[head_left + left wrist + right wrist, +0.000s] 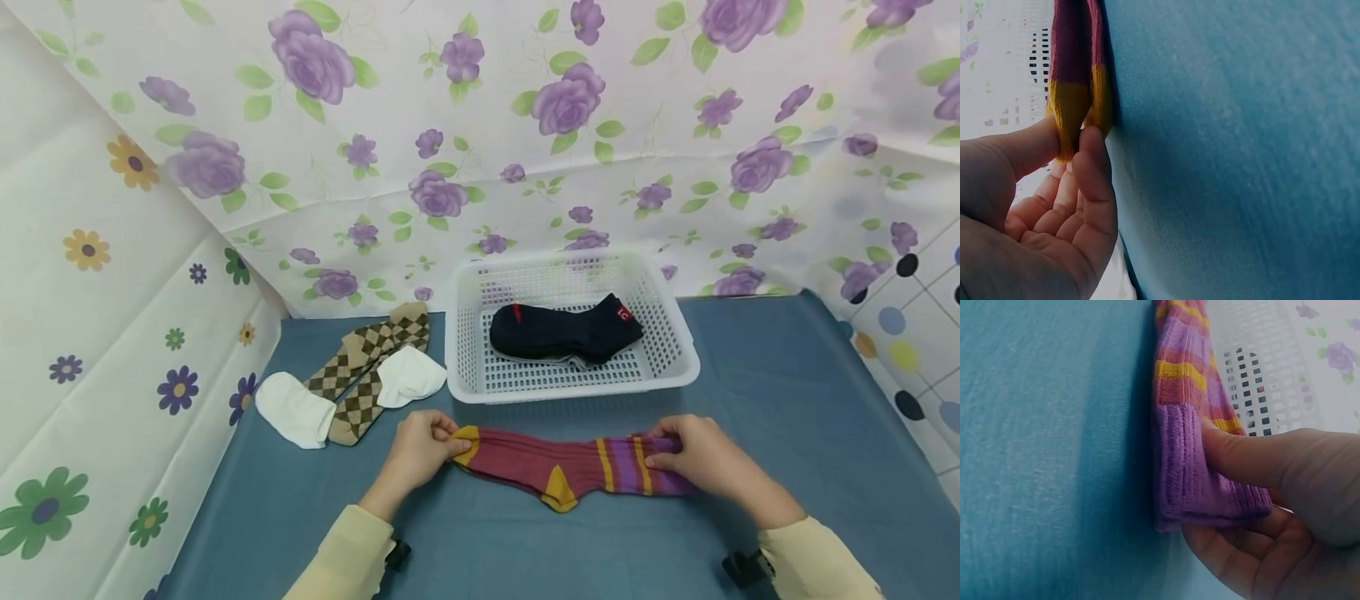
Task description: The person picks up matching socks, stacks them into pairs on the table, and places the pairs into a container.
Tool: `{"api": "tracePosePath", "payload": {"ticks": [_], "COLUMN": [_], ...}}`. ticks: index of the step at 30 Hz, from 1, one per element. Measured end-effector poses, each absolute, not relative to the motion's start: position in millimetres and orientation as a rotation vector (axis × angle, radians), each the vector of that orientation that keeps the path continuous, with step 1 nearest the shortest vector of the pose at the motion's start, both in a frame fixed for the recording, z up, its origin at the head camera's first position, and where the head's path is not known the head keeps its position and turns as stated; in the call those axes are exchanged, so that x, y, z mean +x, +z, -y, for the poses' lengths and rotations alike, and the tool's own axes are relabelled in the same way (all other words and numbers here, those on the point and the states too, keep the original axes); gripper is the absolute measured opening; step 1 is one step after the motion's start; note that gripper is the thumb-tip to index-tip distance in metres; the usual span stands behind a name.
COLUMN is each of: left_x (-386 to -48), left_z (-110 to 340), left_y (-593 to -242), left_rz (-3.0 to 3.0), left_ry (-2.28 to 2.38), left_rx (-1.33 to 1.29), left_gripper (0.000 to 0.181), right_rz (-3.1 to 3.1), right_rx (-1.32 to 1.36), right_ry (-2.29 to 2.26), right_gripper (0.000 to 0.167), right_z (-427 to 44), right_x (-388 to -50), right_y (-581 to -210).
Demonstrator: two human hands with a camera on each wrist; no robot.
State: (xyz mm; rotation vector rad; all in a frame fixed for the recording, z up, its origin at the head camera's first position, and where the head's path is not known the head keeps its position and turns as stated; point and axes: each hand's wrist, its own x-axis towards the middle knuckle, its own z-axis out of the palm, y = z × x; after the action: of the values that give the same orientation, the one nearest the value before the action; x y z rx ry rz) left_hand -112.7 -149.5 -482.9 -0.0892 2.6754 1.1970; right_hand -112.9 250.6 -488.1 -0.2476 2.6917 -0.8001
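A maroon sock with yellow heel and toe and a purple striped cuff (525, 460) lies stretched sideways between both hands; in the left wrist view two layers show at the toe end (1071, 106). My left hand (422, 450) pinches the yellow toe between thumb and fingers, seen close in the left wrist view (1054, 206). At the other end my right hand (701, 458) grips the purple cuff (1179, 469), thumb on top and fingers beneath, as the right wrist view shows the hand (1285, 494).
Behind the sock stands a white perforated basket (573, 394) holding dark socks (562, 332). To its left lie brown checked socks (360, 408) and two white pieces, one at the far left (294, 410) and one beside the basket (408, 377). A flowered curtain hangs behind the blue table (765, 375).
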Motion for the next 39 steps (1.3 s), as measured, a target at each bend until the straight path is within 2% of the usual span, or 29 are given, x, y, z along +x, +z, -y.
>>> {"api": "tracePosePath", "payload": {"ticks": [9,13,21,24,30,39], "left_x": [-109.7,-101.8,-88.0,-90.2,-95.1,-98.1], "left_z": [145.5,137.6,120.1,118.4,122.4,126.4], "left_y": [-482.0,-476.4,-464.9,-467.7,-475.3,-483.1], "left_rz": [-2.784,-2.979,-3.071,-3.035,-3.009,-2.920], "left_ry": [1.121,0.977,0.763,0.681,0.630,0.587], "left_rx": [-0.065,0.025,0.573,0.667,0.668,0.553], "left_gripper": [0.026,0.031,0.017,0.016,0.024,0.042], "right_rz": [-2.807,-2.914,-3.069,-3.026,-2.963,-2.934], "right_rx": [-0.281,-0.325,-0.575,-0.663,-0.659,-0.575], "right_ry": [-0.795,-0.782,-0.806,-0.768,-0.673,-0.729], "right_gripper": [0.022,0.024,0.027,0.024,0.023,0.033], "right_z": [-250.5,-246.6,-230.7,-226.6,-229.5,-239.1], "right_x": [-110.1,-103.6,-84.7,-81.8,-81.6,-84.4], "right_y": [-491.6,-488.0,-476.2,-478.0,-489.9,-505.4]}}
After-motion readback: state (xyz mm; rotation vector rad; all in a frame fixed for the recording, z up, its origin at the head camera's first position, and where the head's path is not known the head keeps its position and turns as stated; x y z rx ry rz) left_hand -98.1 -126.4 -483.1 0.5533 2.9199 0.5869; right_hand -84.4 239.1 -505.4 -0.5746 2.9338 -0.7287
